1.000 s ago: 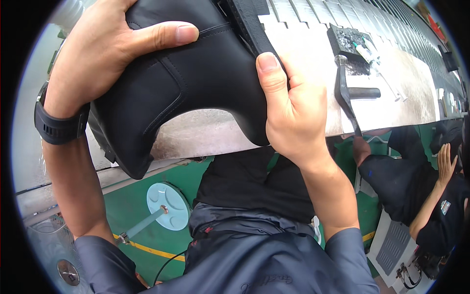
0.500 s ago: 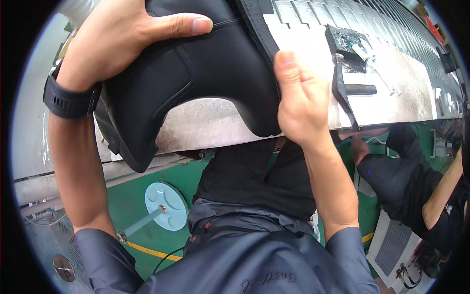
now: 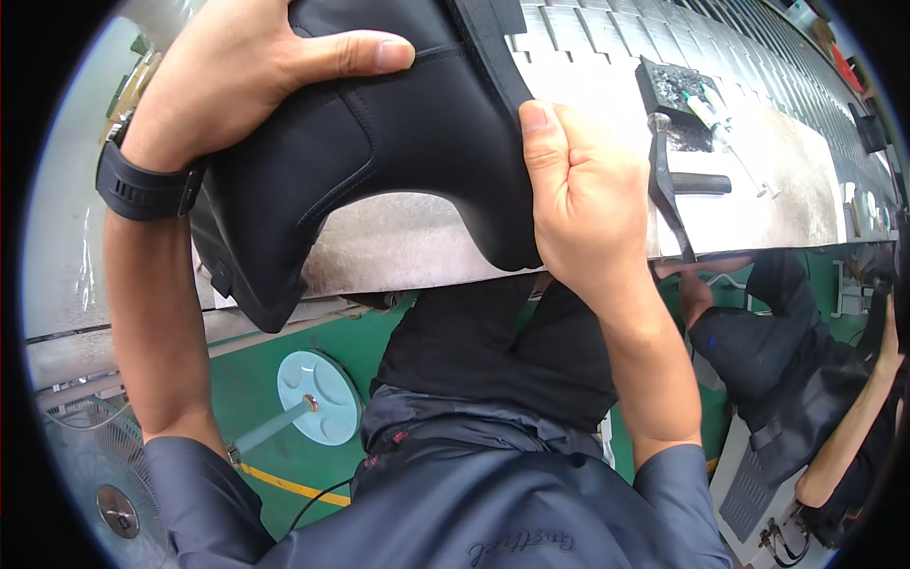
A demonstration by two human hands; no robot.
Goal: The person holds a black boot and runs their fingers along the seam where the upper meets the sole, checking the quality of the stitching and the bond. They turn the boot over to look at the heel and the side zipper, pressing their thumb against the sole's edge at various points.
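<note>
A black, stitched leather-like piece (image 3: pixel 417 133) with an arched cut-out is held up over the near edge of the workbench. My left hand (image 3: pixel 237 81) grips its upper left part, with the thumb lying across the front and the other fingers hidden behind. At its right edge my right hand (image 3: pixel 592 190) is closed, thumb pointing up and fingers curled. A darker strip (image 3: pixel 495 57) runs along that edge. To the right of my right hand lies a hammer (image 3: pixel 697 183) with a black handle and a long curved metal head.
Beyond the hammer rests a dark block (image 3: pixel 675 90), with slim green-tipped tools (image 3: pixel 709 109) beside it. The workbench (image 3: pixel 787 209) has a slatted metal section behind. A fan (image 3: pixel 118 503) and a light-blue disc on a post (image 3: pixel 318 398) stand below left. Another person (image 3: pixel 787 351) sits at right.
My right hand has shifted slightly left and turned along the piece's edge, showing more of its back. My left hand keeps its grip. The person at right has moved an arm.
</note>
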